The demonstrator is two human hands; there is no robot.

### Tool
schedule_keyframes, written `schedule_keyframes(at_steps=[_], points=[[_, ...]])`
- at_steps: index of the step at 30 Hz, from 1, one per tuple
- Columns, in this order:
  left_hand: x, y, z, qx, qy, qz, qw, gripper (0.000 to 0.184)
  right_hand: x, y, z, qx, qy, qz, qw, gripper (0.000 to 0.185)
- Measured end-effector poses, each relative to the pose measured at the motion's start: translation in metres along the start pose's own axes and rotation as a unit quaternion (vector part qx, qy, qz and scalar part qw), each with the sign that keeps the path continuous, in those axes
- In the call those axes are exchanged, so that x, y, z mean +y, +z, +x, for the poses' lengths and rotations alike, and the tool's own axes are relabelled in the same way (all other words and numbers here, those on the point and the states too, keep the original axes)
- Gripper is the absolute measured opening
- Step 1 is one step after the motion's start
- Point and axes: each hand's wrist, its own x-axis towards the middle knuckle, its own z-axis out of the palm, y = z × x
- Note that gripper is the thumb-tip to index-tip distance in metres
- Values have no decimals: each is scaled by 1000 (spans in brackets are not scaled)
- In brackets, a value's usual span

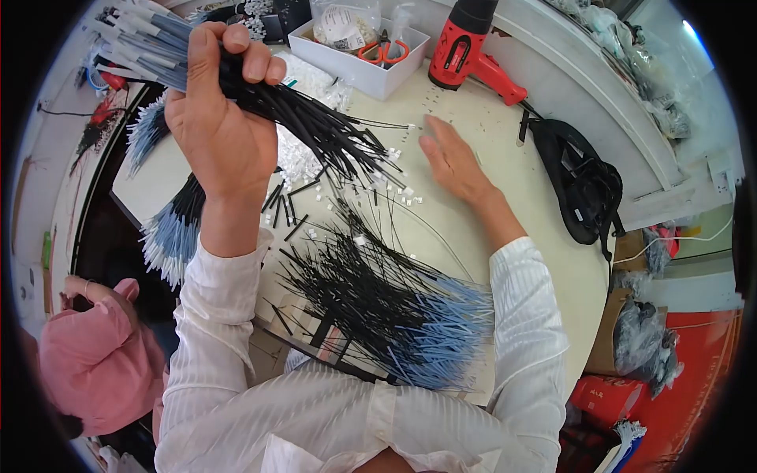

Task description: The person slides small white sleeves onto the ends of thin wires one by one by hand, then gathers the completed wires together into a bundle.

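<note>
My left hand (229, 134), raised over the back left of the table, is wrapped round a thick bundle of thin black wires (311, 126) with grey-blue and white sleeves at the far end. One wire sticks out from the bundle to the right, with a small white piece at its tip. Just right of that tip, over the tabletop, is my right hand (457, 162), its fingers stretched out and nothing seen in them. Between my forearms lies a loose heap of black wires (355, 276) with light blue ends. Small white connectors (300, 162) are piled below the bundle, near short black tubes (280, 203).
At the back stand a white box (386, 79) with orange-handled scissors (384, 52) and a red heat gun (465, 51). A black strapped bag (579, 181) hangs by the right edge. More wire bundles (177, 229) lie left. A person in pink (102, 355) sits at lower left.
</note>
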Motion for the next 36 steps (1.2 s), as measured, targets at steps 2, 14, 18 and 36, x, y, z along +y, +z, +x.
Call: schedule_keyframes(at_steps=[2, 14, 18, 36], points=[[-2, 3, -1, 6, 1, -3, 1000, 22, -18, -12, -2, -5, 16, 81, 997, 59], [5, 5, -4, -23, -20, 10, 1000, 20, -23, 13, -15, -87, 6, -7, 996, 69], [9, -1, -2, -26, -15, 11, 999, 20, -21, -13, -29, -82, 16, -19, 996, 74], [-14, 4, 8, 142, 25, 74, 987, 18, -95, -13, -28, 73, 111, 207, 969, 52]])
